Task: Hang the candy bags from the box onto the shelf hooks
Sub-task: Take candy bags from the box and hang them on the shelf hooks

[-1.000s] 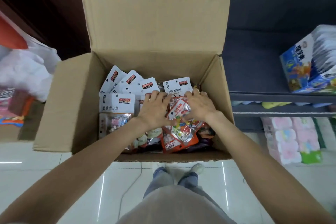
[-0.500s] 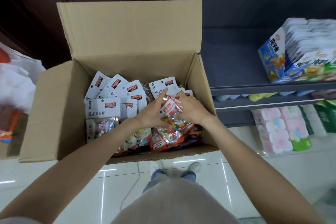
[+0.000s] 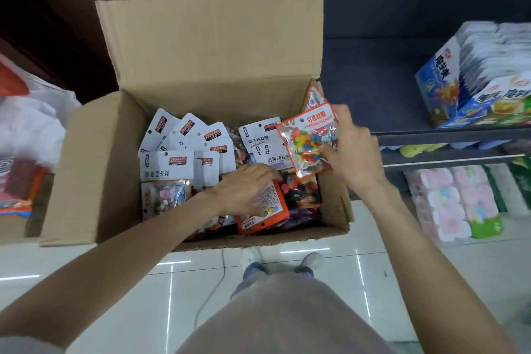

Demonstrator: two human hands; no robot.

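An open cardboard box (image 3: 86, 169) stands on the floor, filled with several candy bags. White-topped bags (image 3: 166, 165) lie at its left and back. My right hand (image 3: 349, 149) grips a small stack of orange-edged clear candy bags (image 3: 309, 141) with coloured sweets, lifted above the box's right side. My left hand (image 3: 244, 190) reaches into the box with fingers spread and rests on an orange bag (image 3: 268, 210) that lies face down among dark bags. No shelf hooks are in view.
A dark metal shelf (image 3: 448, 135) stands to the right, carrying a blue display carton (image 3: 459, 86) of packets. Pink and green wrapped packs (image 3: 454, 201) sit beneath it on the floor. A white plastic bag (image 3: 31, 126) and coloured items lie at the left. My feet stand below the box.
My right hand has lifted the orange-edged bags up and to the right, away from my left hand. My left hand has dropped back onto the bags in the box.
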